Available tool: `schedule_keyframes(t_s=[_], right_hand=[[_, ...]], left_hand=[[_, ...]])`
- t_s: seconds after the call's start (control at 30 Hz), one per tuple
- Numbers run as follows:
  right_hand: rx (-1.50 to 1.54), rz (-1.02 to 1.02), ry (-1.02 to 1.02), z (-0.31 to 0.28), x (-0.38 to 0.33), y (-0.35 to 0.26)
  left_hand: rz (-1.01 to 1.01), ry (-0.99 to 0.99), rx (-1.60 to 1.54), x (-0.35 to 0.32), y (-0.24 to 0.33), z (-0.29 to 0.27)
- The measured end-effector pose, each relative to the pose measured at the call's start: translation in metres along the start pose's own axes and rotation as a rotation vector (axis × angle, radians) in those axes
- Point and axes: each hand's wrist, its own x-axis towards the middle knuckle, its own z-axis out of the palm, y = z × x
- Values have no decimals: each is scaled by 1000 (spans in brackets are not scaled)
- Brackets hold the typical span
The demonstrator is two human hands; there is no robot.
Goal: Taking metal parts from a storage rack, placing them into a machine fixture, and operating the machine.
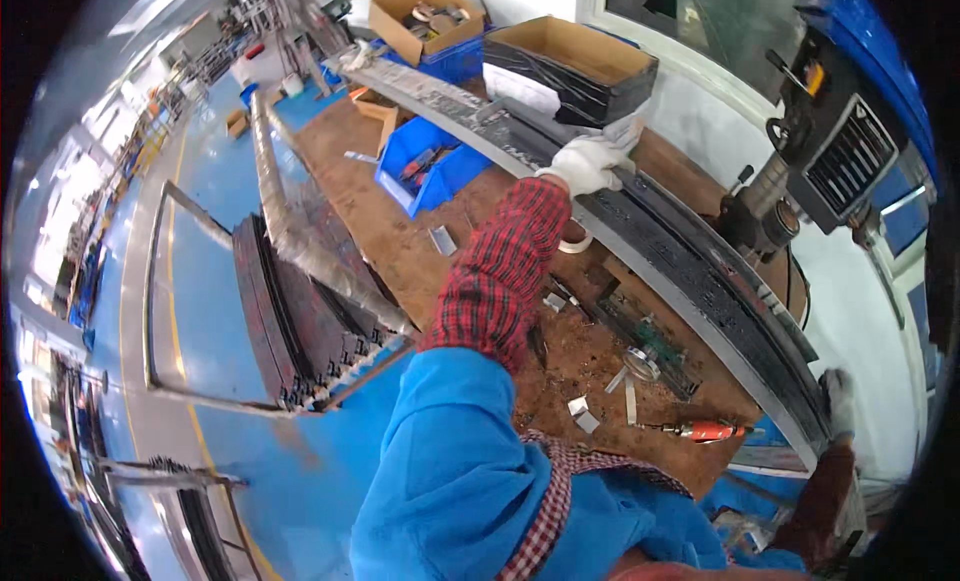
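Note:
A long dark metal profile (668,243) with a light grey near side runs diagonally across the workbench. My left hand (588,165), in a white glove, grips it across the top around the middle of its length. At the profile's right end, my right hand (838,401) in a greyish glove holds the far edge; its fingers are partly hidden. Under the profile, close to my left hand, lies a roll of tape (576,239). On the bench nearer me are a green and grey clamp-like fixture (648,353) and a red-handled tool (706,431).
A drill press (800,171) stands at the right behind the profile. Beyond it sit a black-wrapped carton (600,106), an open cardboard box (392,26) and a blue bin (405,181). Left of the bench, a rack (285,243) holds stacked dark profiles above a blue floor.

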Motion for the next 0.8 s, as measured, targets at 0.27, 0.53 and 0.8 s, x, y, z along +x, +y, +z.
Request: schedule_keyframes(t_s=[0.27,0.53,0.8], right_hand=[[-349,-237,105,6,-44,-4],[-589,-129,249,25,-56,-55],[542,-300,192,-39,28,-101]], left_hand=[[-52,-104,-127,9,-15,-8],[58,-81,-71,7,-27,1],[118,-42,-46,6,-35,4]])
